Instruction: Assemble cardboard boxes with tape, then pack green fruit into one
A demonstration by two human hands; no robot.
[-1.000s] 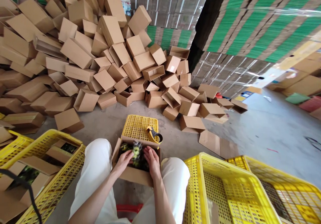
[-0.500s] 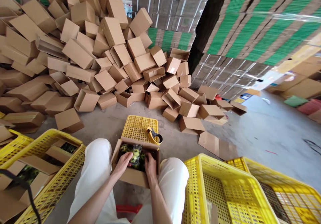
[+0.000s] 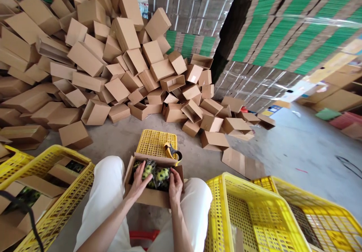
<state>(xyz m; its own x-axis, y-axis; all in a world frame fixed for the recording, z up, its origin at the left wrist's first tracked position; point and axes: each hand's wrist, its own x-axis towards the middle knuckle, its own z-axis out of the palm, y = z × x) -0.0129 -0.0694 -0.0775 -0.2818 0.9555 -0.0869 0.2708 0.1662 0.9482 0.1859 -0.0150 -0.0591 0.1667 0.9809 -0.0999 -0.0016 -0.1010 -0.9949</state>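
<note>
An open cardboard box (image 3: 154,197) sits between my knees, with clear plastic bags of green, dark-spotted round items inside. Over the left bag (image 3: 146,171) lies my left hand (image 3: 139,182), its fingers stretched and its thumb apart. My right hand (image 3: 175,186) is at the box's right side, fingers curled and pinching the edge of the right bag (image 3: 162,174). More dark items are partly hidden beneath. Just beyond the box, a yellow and black tape dispenser (image 3: 171,151) rests on an upturned yellow crate (image 3: 154,141).
A large heap of open cardboard boxes (image 3: 118,90) rises ahead. On my left, a yellow crate (image 3: 68,195) holds boxes with green contents. Two yellow crates (image 3: 226,214) stand on my right. Strapped cardboard stacks (image 3: 283,26) tower behind, and a flat cardboard piece (image 3: 243,163) lies on the floor.
My right hand has lifted and moved slightly right, and the green bag beside it now shows at the top. My left hand has spread over the left bag.
</note>
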